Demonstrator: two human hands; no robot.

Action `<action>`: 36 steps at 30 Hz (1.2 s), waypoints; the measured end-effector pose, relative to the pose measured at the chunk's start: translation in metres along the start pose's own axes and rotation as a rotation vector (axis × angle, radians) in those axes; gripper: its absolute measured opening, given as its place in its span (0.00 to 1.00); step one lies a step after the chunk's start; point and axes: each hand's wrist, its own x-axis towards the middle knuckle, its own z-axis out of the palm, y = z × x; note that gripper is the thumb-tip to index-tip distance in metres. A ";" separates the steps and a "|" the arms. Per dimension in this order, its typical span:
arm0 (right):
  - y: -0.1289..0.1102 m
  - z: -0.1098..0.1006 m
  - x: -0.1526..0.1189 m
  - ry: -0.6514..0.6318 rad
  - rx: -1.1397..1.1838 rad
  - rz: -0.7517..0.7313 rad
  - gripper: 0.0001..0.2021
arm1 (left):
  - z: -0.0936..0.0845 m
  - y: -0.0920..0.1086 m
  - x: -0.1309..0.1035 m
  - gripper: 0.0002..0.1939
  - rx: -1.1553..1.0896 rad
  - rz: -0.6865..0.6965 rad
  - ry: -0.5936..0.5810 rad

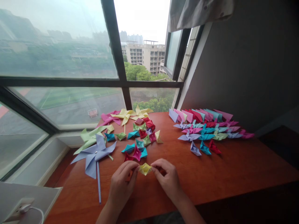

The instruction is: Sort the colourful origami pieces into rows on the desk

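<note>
A small yellow folded paper boat is held between both hands, low in the middle of the head view. My left hand pinches its left tip between thumb and forefinger. Its right tip is pinched the same way by my right hand. Just beyond my left hand, a magenta paper boat and a dark red one rest on the brown wooden table. Several more folded boats in blue, green, red and pink lie behind them.
Paper pinwheels stand at the left, the nearest a lavender pinwheel with a stick. Rows of folded paper pieces fill the back right. Windows with a dark frame border the table's far side. A plugged-in socket is at lower left.
</note>
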 end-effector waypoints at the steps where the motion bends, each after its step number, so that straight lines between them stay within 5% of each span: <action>1: 0.000 0.000 0.000 0.006 0.003 -0.001 0.04 | 0.000 -0.001 0.000 0.03 -0.006 0.001 -0.004; 19: 0.004 0.009 -0.002 -0.055 -0.144 -0.106 0.07 | 0.010 -0.003 0.000 0.06 -0.012 0.048 -0.199; 36: 0.003 0.009 -0.003 -0.051 -0.275 -0.100 0.08 | 0.011 -0.004 -0.004 0.11 0.001 0.071 -0.221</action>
